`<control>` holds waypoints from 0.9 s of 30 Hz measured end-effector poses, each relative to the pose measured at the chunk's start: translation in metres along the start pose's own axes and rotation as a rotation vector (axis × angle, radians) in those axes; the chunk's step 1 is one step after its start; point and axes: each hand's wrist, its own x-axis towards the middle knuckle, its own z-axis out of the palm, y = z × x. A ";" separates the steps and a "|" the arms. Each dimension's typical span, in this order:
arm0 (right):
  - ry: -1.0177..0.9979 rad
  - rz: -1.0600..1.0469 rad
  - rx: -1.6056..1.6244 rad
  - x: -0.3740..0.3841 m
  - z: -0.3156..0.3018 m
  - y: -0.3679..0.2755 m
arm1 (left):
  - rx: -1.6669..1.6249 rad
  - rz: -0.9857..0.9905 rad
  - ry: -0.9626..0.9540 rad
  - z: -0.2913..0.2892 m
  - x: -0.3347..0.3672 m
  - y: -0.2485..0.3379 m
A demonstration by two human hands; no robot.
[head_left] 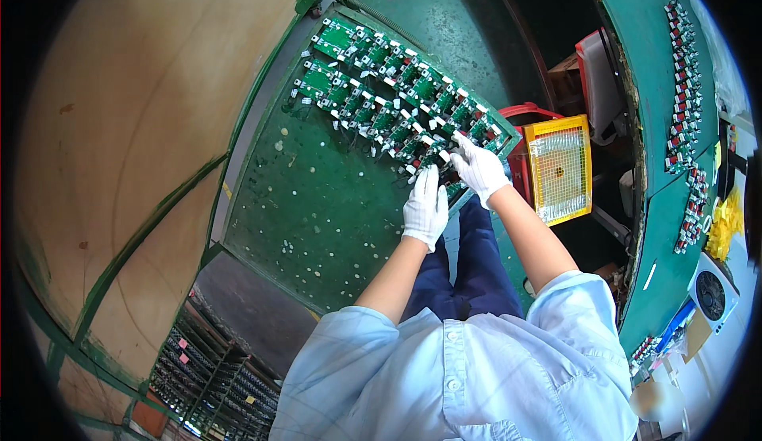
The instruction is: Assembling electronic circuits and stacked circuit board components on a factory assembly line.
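Note:
Two rows of green circuit boards (373, 111), crowded with white connectors, black parts and some red ones, stand close together on a green table (294, 211). Both my hands, in white gloves, are at the near right end of the rows. My left hand (426, 207) has its fingers stretched out against the nearer row's end. Over the boards beside it, my right hand (480, 169) reaches with extended fingers, thumb and forefinger apart. Both sets of fingertips touch or nearly touch the end boards; the exact contact is too small to tell.
A yellow-framed mesh panel (559, 169) and a red stool (520, 111) stand right of the table. Further right, a green bench (655, 211) carries a long line of boards (684, 84) and a small fan (710, 294). A wooden panel (159, 107) rises at left, above a rack (218, 381).

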 end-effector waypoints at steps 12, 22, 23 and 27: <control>-0.128 0.753 0.652 -0.081 0.017 -0.005 | 0.171 -0.222 -0.210 -0.030 0.020 -0.030; 0.074 0.729 0.405 -0.049 0.051 -0.011 | 0.368 0.035 -0.245 -0.029 0.050 -0.044; 0.049 0.701 0.367 -0.047 0.050 -0.008 | 0.281 0.013 -0.198 -0.029 0.050 -0.041; 0.114 0.542 0.216 -0.045 0.040 -0.003 | -0.553 -0.509 -0.072 -0.026 0.038 -0.029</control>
